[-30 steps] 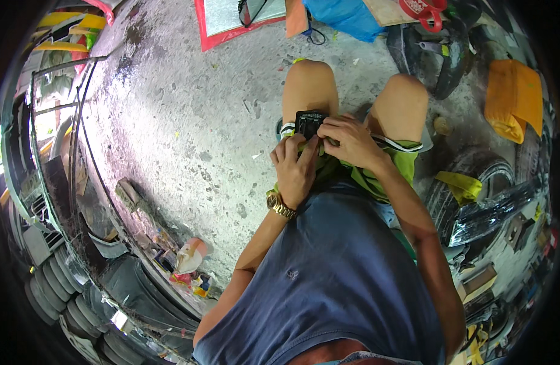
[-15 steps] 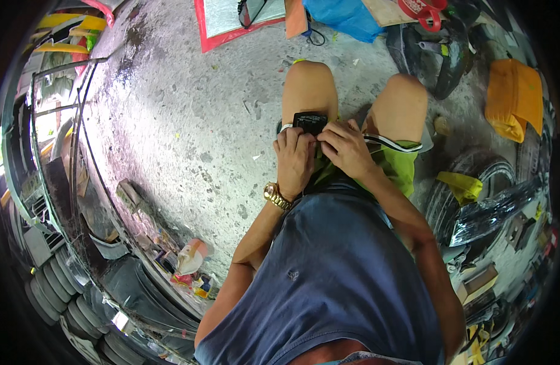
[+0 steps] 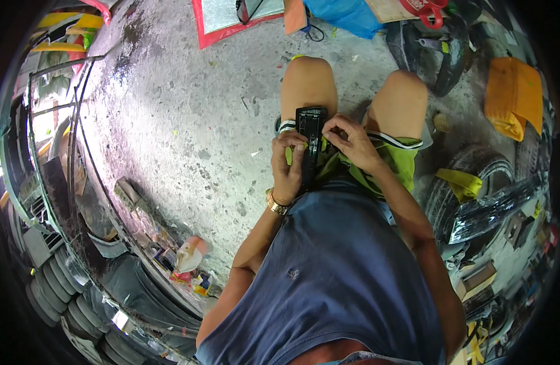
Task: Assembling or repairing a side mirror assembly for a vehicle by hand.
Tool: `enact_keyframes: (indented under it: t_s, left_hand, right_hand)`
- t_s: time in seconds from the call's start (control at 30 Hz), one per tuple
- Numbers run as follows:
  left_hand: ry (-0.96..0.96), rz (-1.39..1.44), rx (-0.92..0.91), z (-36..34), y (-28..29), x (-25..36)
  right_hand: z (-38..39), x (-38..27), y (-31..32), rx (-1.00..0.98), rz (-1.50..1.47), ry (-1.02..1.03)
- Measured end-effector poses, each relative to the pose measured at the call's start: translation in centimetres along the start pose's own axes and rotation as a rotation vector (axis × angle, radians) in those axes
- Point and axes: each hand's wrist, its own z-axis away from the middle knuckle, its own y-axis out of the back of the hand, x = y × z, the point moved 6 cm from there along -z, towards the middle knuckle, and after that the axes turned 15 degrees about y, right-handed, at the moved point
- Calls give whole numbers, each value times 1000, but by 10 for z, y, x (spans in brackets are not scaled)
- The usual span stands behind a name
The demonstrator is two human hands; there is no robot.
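Black oblong part (image 3: 312,121) sits b/w your hands, over your L thigh (image 3: 307,82) & green shorts (image 3: 397,165), long side pointing away from you. Your L hand (image 3: 287,163) grips its L edge, thumb on top. Your R hand (image 3: 354,141) is at its R edge, fingers bunched narrow; can't tell if they pinch anything. Gold watch (image 3: 276,204) on L wrist; tyre (image 3: 436,207) off to your R.

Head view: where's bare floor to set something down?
Widest: floor left of left knee, below red-edged sheet. Smaller: between left knee and right knee, below blue plastic. Crowded: around black part, between left hand and right hand; picture right: tire, orange package.
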Motion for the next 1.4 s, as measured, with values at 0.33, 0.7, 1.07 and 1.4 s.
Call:
enact_keyframes:
  t_s: [0.33,0.7,1.07,1.4]
  left_hand:
    - [226,212,202,18,2,-17]
    - [35,-284,245,12,7,3]
    - [334,454,336,31,15,-46]
    - [459,714,280,26,16,-48]
  right_hand:
    - [-2,-21,-9,-132,371,4]
    - [-3,-27,-15,-133,402,-17]
    - [6,-15,-15,-75,280,-18]
    - [4,-19,-14,-131,305,-105]
